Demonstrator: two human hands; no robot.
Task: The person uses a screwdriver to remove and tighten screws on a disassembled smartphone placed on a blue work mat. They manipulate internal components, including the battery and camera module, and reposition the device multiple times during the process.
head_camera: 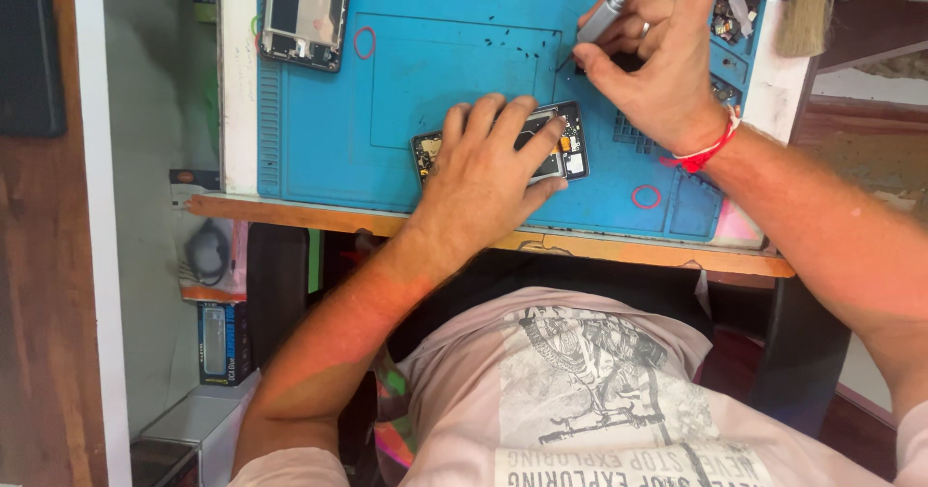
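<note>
**Opened phone under the palm, screwdriver tip at the loose screws**

The person's left hand (488, 163) lies flat on an opened phone (570, 144) near the front edge of the blue work mat (387, 81), fingers spread and pressing down rather than curled around it. Only the phone's two ends show past the hand: a dark frame with small metal shields, an orange patch and a pale block inside, so its cover is already off and the internals are exposed. The right hand (662, 57) pinches a slim grey metal screwdriver (609, 9) between thumb and fingers, held like a pen, its tip touching the mat just beyond the phone's far corner.

As a judgement, the work is in its middle stage. A scatter of tiny dark screws (527, 50) lies on the mat near the tip, which suggests that fasteners are already out. A second phone body (307, 12), glossy and dark with a pale inner plate, lies apart at the mat's far left corner. Whether any screws remain in the frame under the palm cannot be told.

The mat looks like soft rubber, matte, with ribbed borders and moulded compartments along its right side. Two red rings (363, 42) lie on it. A wooden-handled brush (804, 18) with pale bristles rests at the far right, and the table edge (290, 214) is bare orange-toned wood.
</note>
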